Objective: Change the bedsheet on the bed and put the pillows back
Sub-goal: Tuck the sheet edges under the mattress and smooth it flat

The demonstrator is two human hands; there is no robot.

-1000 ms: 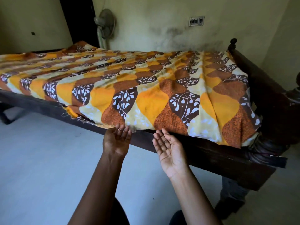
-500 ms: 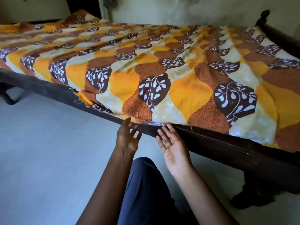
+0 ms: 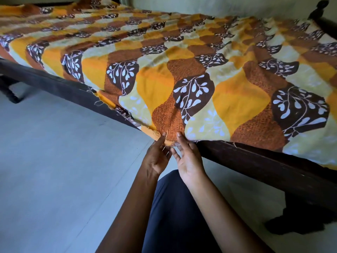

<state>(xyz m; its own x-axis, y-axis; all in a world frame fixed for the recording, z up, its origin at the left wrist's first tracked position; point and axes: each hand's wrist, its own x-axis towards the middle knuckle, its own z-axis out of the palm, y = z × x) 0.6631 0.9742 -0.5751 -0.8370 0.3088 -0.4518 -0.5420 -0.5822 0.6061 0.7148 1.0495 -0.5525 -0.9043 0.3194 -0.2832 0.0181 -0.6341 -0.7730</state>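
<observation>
An orange, brown and yellow leaf-patterned bedsheet (image 3: 164, 57) covers the whole bed. Its frayed near edge hangs a little over the dark wooden side rail (image 3: 255, 161). My left hand (image 3: 156, 157) pinches that edge from below, thumb on top of the cloth. My right hand (image 3: 187, 157) holds the same edge right beside it, thumb on the brown patch and fingers under the hem. Both hands are close together at the rail. No pillows are in view.
Pale grey floor (image 3: 54, 170) spreads to the left and below. A dark bed leg (image 3: 300, 221) stands at the right, another (image 3: 11, 90) at the far left. The bedpost knob (image 3: 318, 6) and headboard rise at top right against the wall. My dark-trousered knee (image 3: 173, 207) is below my hands.
I have leaned in closer to the bed. Both hands moved from open, just under the hem, up onto the sheet's edge and took hold of it.
</observation>
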